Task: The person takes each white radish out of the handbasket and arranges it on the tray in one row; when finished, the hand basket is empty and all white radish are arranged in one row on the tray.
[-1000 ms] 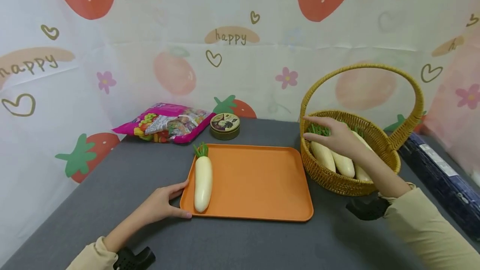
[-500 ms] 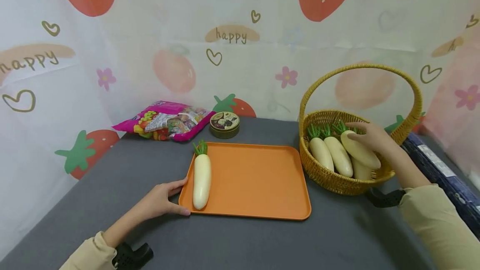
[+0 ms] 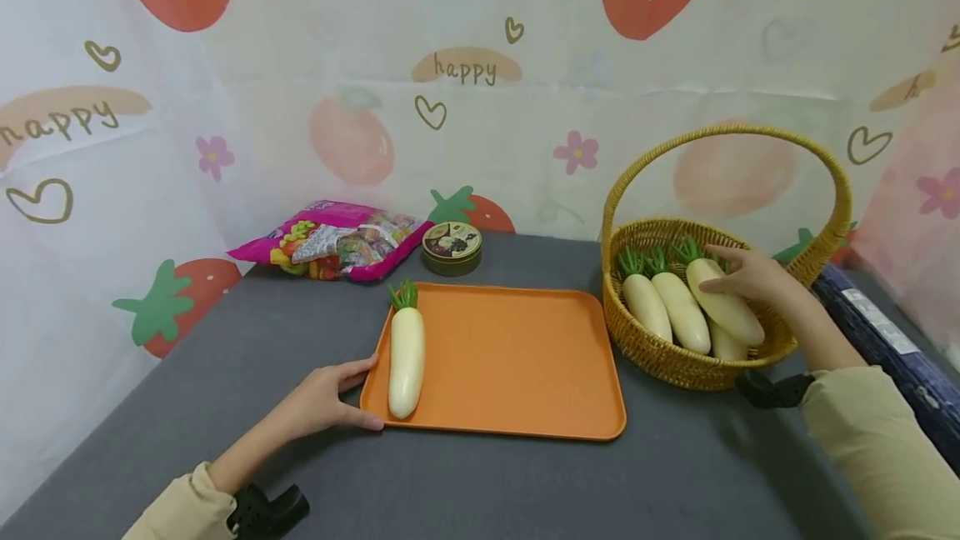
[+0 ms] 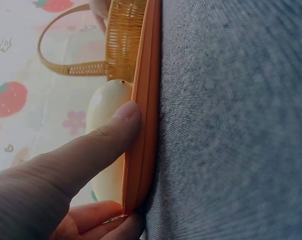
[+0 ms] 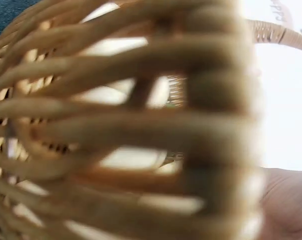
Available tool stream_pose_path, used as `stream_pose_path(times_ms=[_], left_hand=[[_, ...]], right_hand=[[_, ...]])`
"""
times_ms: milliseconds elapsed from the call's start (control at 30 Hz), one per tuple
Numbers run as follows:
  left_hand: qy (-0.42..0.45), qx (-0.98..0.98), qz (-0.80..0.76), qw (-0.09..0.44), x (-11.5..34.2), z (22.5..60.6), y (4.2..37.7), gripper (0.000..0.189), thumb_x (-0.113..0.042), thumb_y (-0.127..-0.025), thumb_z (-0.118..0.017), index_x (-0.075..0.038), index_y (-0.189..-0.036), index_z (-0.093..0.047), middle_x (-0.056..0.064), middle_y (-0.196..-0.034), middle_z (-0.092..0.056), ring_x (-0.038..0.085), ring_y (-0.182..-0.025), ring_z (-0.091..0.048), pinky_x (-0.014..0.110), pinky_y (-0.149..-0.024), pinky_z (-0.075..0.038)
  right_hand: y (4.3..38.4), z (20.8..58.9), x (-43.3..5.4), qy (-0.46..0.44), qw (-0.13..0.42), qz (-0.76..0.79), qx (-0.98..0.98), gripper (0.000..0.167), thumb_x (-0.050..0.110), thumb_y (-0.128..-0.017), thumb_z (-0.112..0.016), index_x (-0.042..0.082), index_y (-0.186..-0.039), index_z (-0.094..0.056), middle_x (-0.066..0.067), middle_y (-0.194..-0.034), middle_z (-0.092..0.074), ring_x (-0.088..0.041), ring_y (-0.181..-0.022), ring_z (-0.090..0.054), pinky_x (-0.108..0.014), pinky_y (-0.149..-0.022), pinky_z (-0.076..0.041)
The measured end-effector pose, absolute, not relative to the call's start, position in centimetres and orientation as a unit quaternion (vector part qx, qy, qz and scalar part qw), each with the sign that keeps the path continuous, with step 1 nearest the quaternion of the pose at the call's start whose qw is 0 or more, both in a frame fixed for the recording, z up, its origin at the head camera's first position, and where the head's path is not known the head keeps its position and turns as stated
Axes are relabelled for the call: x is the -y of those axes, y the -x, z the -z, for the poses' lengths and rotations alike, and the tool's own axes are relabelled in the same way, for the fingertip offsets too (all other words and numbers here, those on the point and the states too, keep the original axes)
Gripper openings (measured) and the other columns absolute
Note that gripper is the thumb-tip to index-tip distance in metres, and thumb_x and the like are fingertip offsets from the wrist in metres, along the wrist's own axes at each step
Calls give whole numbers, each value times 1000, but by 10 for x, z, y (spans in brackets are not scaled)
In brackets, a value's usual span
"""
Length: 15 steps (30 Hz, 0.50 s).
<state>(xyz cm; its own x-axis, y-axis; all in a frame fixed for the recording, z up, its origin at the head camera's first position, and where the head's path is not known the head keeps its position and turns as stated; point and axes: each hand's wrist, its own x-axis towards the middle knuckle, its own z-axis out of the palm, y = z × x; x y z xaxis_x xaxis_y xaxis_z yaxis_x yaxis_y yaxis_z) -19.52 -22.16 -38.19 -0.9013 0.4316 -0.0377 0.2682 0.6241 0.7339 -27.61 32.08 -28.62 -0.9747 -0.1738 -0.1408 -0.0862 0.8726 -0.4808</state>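
Note:
My left hand [image 3: 322, 405] holds the left front corner of an orange tray [image 3: 510, 365], thumb on the front rim and fingers along the left side. In the left wrist view the thumb presses on the tray's outer wall. One white radish [image 3: 406, 365] with green tops lies along the tray's left side. My right hand [image 3: 753, 273] reaches into a wicker basket [image 3: 675, 369] and holds the upper part of a white radish [image 3: 723, 307] that lies over another. Two more radishes rest to its left. Basket weave fills most of the right wrist view and hides the fingers.
Behind the tray lie a pink bag of sweets [image 3: 337, 242] and a round tin [image 3: 452, 248]. A dark blue long package [image 3: 885, 340] stands right of the basket. The basket's tall handle [image 3: 727, 132] arches over its opening. A patterned curtain hangs at the back.
My right hand has moved right and down within the basket, from over the radishes' tops onto the rightmost radish. The left hand and the tray keep their places.

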Motion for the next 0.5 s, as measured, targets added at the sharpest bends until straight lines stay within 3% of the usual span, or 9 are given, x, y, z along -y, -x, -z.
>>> stream_pose_path(times_ms=[100, 233, 333, 500], left_hand=[[-195, -892, -391, 115, 222, 384, 194, 89, -35, -66, -78, 11, -131, -37, 26, -128, -42, 33, -115, -44, 45, -91, -36], [-195, -892, -391, 115, 222, 384, 194, 89, -35, -66, -78, 10, -131, -37, 27, -128, -41, 33, -114, -44, 45, -91, -37], [-197, -896, -383, 107, 222, 382, 197, 89, -36, -66, -78, 10, -131, -38, 26, -128, -42, 33, -114, -45, 46, -91, -36], [-196, -897, -381, 110, 223, 381, 197, 89, -36, -67, -77, 9, -132, -37, 26, -128, -42, 32, -115, -44, 46, -93, -34]], right_hand=[[273, 286, -318, 67, 130, 259, -955, 78, 27, -86, -60, -7, -139, -14, -44, -123, -27, -41, -82, -51, -40, -60, -46], [272, 284, -315, 59, 184, 279, -941, 72, 23, -89, -56, -5, -140, -14, -44, -127, -21, -24, -73, -53, -37, -55, -46], [273, 282, -313, 53, 178, 273, -944, 65, 21, -89, -53, -6, -139, -21, -42, -126, -23, -27, -76, -54, -38, -55, -47], [272, 276, -310, 47, 110, 274, -954, 67, 27, -87, -56, -5, -137, -26, -41, -129, -20, -49, -95, -44, -45, -63, -47]])
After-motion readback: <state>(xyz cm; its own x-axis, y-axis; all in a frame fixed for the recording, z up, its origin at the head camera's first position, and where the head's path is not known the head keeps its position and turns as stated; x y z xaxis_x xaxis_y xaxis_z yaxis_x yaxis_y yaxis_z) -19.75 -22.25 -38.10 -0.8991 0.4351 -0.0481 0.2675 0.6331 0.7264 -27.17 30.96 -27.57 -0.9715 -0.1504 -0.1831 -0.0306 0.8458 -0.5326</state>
